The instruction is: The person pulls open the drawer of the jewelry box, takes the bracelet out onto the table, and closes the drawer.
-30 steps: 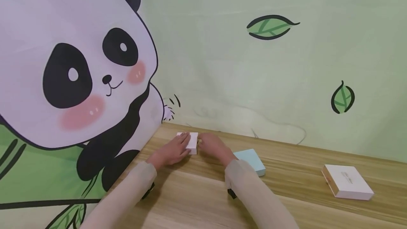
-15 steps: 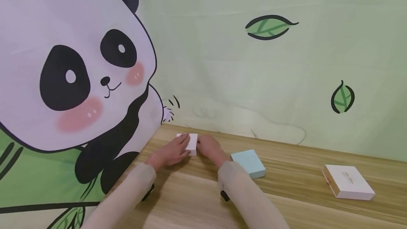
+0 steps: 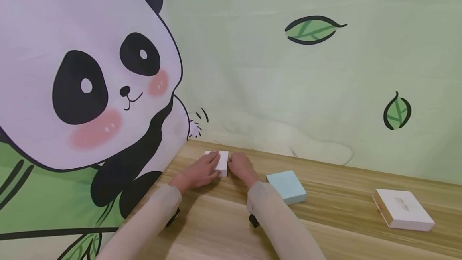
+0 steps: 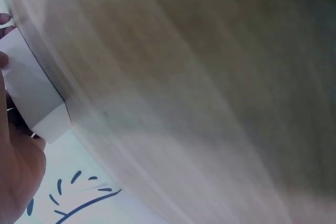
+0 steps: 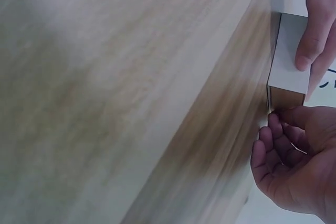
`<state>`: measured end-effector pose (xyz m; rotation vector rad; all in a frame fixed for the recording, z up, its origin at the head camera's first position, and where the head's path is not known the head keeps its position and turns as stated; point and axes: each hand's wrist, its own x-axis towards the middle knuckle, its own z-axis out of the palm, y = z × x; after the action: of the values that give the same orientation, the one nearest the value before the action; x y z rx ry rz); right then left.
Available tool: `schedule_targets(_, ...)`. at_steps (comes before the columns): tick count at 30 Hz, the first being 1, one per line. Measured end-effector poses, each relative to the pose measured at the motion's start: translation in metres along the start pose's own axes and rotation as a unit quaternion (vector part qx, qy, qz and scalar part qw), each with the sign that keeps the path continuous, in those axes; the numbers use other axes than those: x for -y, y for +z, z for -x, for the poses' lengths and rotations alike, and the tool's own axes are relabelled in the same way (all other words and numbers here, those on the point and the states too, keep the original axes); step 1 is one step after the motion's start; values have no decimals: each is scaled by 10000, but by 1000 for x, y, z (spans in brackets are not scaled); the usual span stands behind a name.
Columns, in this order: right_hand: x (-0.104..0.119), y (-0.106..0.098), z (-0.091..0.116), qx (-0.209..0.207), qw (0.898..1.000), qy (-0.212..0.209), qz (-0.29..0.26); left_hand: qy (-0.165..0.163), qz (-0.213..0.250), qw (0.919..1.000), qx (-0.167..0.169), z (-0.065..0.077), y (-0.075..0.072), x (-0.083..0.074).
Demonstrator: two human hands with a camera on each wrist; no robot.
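A white box [image 3: 223, 165] lies near the back left corner of the wooden table, with a brown end on its right. My left hand [image 3: 199, 171] holds it, fingers lying across the top and thumb [image 5: 311, 51] against the near side. At the brown end [image 5: 286, 97], my right hand [image 3: 242, 167] is curled, its thumb and forefinger tips pinched together against the box's lower edge. Whatever lies between those tips is hidden. In the left wrist view the white box [image 4: 34, 77] shows at the left edge, with part of the left hand [image 4: 21, 166] beside it.
A light blue box [image 3: 286, 187] lies on the table just right of my right forearm. Farther right is another white box [image 3: 405, 210] with a brown side and small lettering on top. A panda-printed cloth [image 3: 144, 103] borders the table's left and back edges.
My right wrist and forearm have shifted slightly left, uncovering more of the light blue box. The right fingers stay at the brown end. My left hand keeps its place on the white box.
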<state>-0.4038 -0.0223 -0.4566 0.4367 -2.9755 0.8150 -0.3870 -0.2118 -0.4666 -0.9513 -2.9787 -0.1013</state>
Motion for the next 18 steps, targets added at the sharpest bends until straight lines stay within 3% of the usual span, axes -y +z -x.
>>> schedule_targets(8, 3, -3, 4, -107, 9997, 206, 1, -18, 10, 10000, 53, -3, -4, -3)
schedule_targets(18, -7, -14, 5, -2, 9977, -107, 670, -113, -56, 9997, 219, -4, -7, -4)
